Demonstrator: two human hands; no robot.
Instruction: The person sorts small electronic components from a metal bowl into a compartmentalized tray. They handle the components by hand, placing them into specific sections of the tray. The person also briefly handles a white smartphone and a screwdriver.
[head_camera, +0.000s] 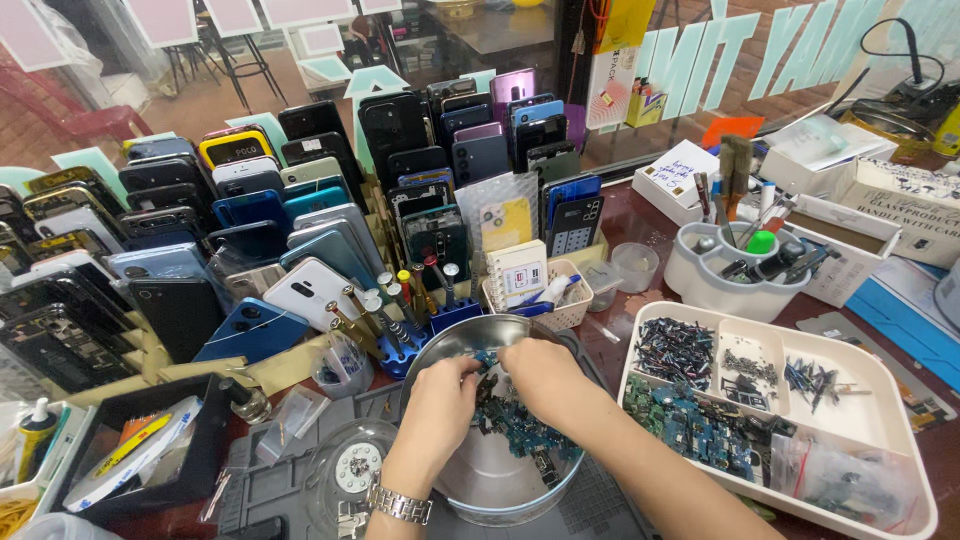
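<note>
Two bare hands work inside a round metal bowl that sits at the near edge of the desk, on a dark grey work mat. The left hand, with a metal wristwatch on its wrist, has its fingers curled and narrow, pinching into a heap of small blue-green circuit boards in the bowl. The right hand lies just beside it, fingers bent down into the same heap; whether they actually grip a board cannot be told.

Risk 1: the boards are piled loose and tangled, so a piece lifted out may drag others over the rim onto the mat.

Risk 2: the white divided tray stands just right of the bowl, holding sorted screws, connectors and boards; the right forearm passes close to its near left corner and could nudge it, mixing the compartments.

Risk 3: the blue stand of screwdrivers rises just behind the bowl's far left rim, and a quick withdrawal of the left hand could tip it.

Farther back, a white tool caddy sits right of centre, and rows of phone back covers lean along the far left edge; both lie well apart from the hands.
</note>
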